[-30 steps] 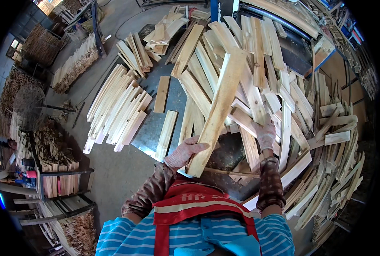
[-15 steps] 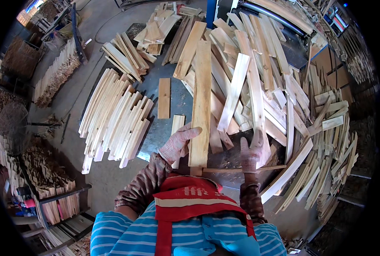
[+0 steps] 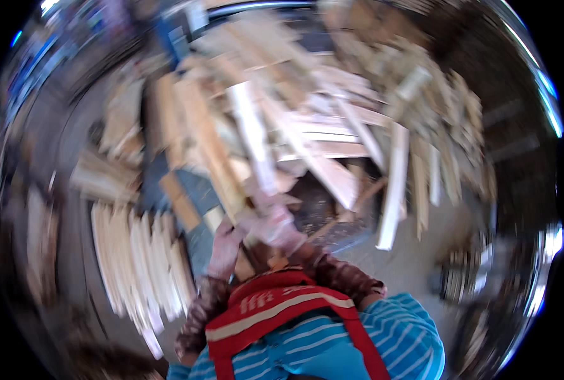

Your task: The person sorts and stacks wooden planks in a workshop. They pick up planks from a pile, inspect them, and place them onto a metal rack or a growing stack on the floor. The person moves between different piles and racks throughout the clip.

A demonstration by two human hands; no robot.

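A long tan wooden board slants from the pile down toward my body, its near end between my hands. My left hand, in a pale pinkish work glove, is closed at the left edge of that near end. Gloved alike, my right hand reaches across to the board's right side, close to the left hand; motion smears its fingers. Just beyond the right hand lies a whitish board. A short brown board and a small pale block lie on the dark table to the left.
A heap of mixed boards covers the far part of the table. At the left stands a row of stacked pale strips. More strips lean at the right, including a curved white board. The surroundings are blurred.
The view has swung to the right, so the table and stacks appear shifted and turned. My right hand has moved left to the held board's near end, beside my left hand.
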